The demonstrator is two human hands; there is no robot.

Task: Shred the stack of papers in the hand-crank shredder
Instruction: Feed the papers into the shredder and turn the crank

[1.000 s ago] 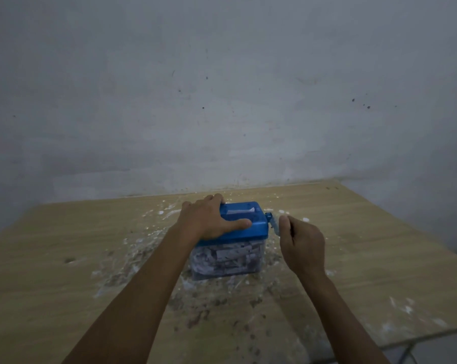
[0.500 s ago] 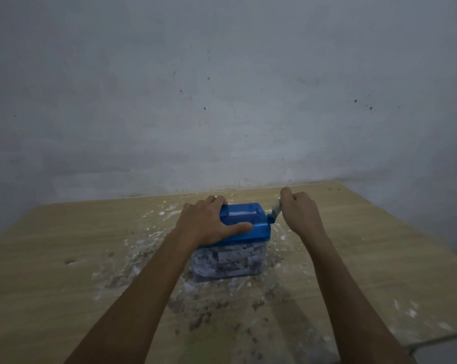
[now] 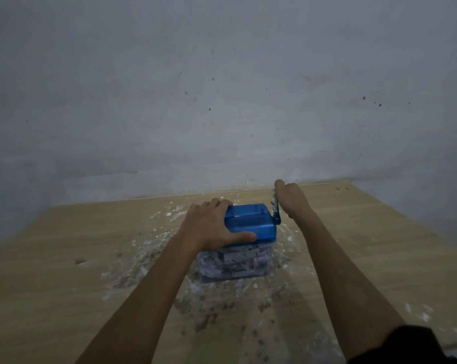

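The hand-crank shredder (image 3: 251,227) stood toward the table's (image 3: 64,271) far edge, its clear bin packed with strips. The left hand (image 3: 209,227) spread its fingers (image 3: 244,236) over the blue lid, likely bracing it, while the right hand (image 3: 291,199) curled round the crank handle (image 3: 275,208) (raised just then); no unshredded paper showed.

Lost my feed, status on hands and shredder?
Left hand presses shredder lid. Right hand grips crank. Bin full of shreds. No obstruction.
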